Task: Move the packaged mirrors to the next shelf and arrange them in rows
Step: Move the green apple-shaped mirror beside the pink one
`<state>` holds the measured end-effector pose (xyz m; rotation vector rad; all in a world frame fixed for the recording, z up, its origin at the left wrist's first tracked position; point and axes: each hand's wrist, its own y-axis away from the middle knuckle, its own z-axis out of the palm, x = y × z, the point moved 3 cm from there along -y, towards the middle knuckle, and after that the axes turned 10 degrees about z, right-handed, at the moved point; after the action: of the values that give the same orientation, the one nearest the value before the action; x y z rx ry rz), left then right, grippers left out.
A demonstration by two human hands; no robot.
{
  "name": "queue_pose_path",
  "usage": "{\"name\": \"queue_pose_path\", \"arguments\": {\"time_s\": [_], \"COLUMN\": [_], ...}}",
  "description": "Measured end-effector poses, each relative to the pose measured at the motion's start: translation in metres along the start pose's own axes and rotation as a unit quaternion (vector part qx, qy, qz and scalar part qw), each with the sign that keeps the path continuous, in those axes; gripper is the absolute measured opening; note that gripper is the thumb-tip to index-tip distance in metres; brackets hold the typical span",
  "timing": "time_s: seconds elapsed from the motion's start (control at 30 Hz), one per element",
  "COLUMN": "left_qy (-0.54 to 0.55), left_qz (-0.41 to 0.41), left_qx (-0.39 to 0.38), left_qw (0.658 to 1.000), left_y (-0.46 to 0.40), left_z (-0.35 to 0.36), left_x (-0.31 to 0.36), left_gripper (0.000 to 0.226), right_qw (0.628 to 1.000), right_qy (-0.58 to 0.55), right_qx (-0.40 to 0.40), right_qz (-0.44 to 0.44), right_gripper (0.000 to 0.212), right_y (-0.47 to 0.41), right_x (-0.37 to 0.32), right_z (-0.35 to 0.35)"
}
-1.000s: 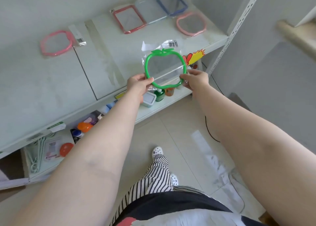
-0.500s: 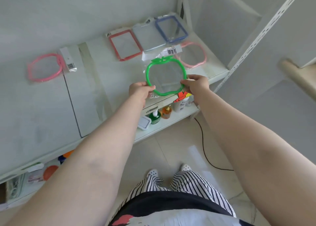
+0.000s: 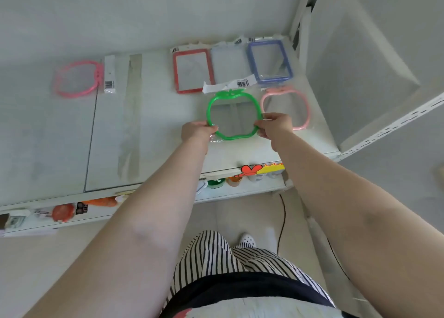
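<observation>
The green apple-shaped mirror (image 3: 234, 115) in its clear wrap is low over the shelf (image 3: 153, 130). The left hand (image 3: 198, 132) grips its 8 o'clock rim, the right hand (image 3: 274, 124) its 4 o'clock rim, fingers clamped. The pale pink mirror (image 3: 286, 108) lies at 3 o'clock, the red-framed mirror (image 3: 193, 70) at 11.

White shelf (image 3: 168, 115) holds red (image 3: 193, 71), blue (image 3: 270, 61), pink packaged mirrors (image 3: 78, 79)

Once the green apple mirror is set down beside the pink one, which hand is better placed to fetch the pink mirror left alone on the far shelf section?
Probably the left hand: the lone pink mirror lies far to its side, while the right hand grips the green apple mirror beside the other pink mirror.
</observation>
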<state>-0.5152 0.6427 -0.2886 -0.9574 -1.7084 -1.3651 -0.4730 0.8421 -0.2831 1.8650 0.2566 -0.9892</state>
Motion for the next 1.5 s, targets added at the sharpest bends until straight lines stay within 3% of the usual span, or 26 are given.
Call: {"name": "queue_pose_path", "arguments": {"time_s": [0.17,0.3,0.43,0.57,0.77,0.87,1.07,1.37,1.5], "left_qy": [-0.024,-0.037,-0.065,-0.077,-0.121,-0.159,-0.205,-0.223,-0.225], "left_qz": [0.0,-0.006,-0.005,-0.006,0.021,0.046,0.095,0.129,0.134], "left_qx": [0.023,0.017,0.012,0.013,0.036,0.034,0.01,-0.019,-0.019], "left_qw": [0.999,0.999,0.998,0.997,0.992,0.986,0.974,0.966,0.965], "left_y": [-0.01,-0.017,-0.016,-0.014,-0.02,-0.018,-0.016,-0.016,-0.018], "left_z": [0.014,0.023,0.023,0.023,0.018,0.02,0.025,0.03,0.03], "left_x": [-0.009,-0.013,-0.008,-0.01,-0.01,-0.007,-0.008,-0.006,-0.007], "left_gripper": [0.038,0.04,0.039,0.039,0.035,0.034,0.06,0.038,0.045], "right_qw": [0.999,0.996,0.989,0.979,0.941,0.939,0.932,0.927,0.929], "right_qy": [0.047,0.08,0.135,0.189,0.282,0.278,0.298,0.31,0.308], "right_qx": [0.008,0.03,0.055,0.077,0.165,0.186,0.193,0.202,0.196], "right_qz": [0.009,0.006,-0.005,-0.032,-0.088,-0.081,-0.069,-0.068,-0.065], "right_gripper": [0.039,0.021,0.028,0.016,0.034,0.041,0.035,0.028,0.025], "right_y": [-0.021,-0.027,-0.027,-0.025,-0.023,-0.022,-0.02,-0.022,-0.021], "right_x": [0.001,0.001,-0.002,-0.003,-0.004,-0.004,-0.001,0.001,0.0], "right_z": [-0.001,-0.002,-0.004,-0.006,-0.009,-0.01,-0.002,-0.003,-0.003]}}
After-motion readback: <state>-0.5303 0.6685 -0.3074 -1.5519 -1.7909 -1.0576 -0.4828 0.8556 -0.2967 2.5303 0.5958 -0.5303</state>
